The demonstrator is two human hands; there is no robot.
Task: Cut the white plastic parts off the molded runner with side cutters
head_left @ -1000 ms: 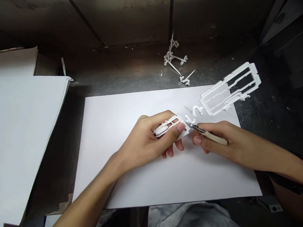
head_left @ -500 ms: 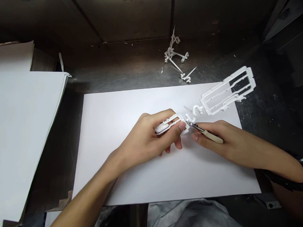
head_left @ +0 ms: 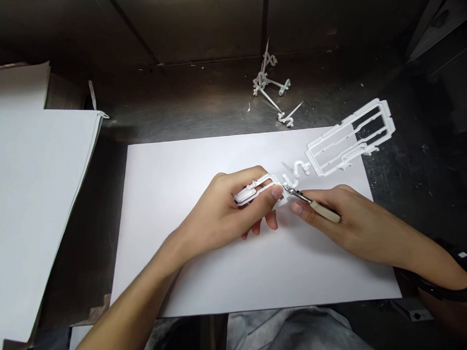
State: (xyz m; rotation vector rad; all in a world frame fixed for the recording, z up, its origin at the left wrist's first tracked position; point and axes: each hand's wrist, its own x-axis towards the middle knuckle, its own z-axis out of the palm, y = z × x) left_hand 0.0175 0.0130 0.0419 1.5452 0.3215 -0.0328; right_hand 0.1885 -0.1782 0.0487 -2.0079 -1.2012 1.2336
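Observation:
My left hand (head_left: 235, 210) grips a small white plastic frame piece (head_left: 257, 188) over a white paper sheet (head_left: 206, 278), thumb pressed on its right end. My right hand (head_left: 342, 219) holds small cutters (head_left: 309, 203) with beige handles, the metal tip touching the piece's right end beside my left thumb. Just beyond the tip lie small curly white plastic offcuts (head_left: 297, 173). A larger white plastic frame (head_left: 350, 137) rests at the sheet's far right corner, partly on the dark metal bench.
A heap of white plastic sprue scraps (head_left: 272, 89) lies on the metal bench (head_left: 185, 105) behind the sheet. A stack of white paper (head_left: 31, 202) covers the left side. A dark metal wall rises at the back. A black band sits on my right wrist (head_left: 457, 274).
Both hands with the piece and cutters have shifted slightly left and up in view; the cutter tip stays at the piece's right end. The view has drifted a little.

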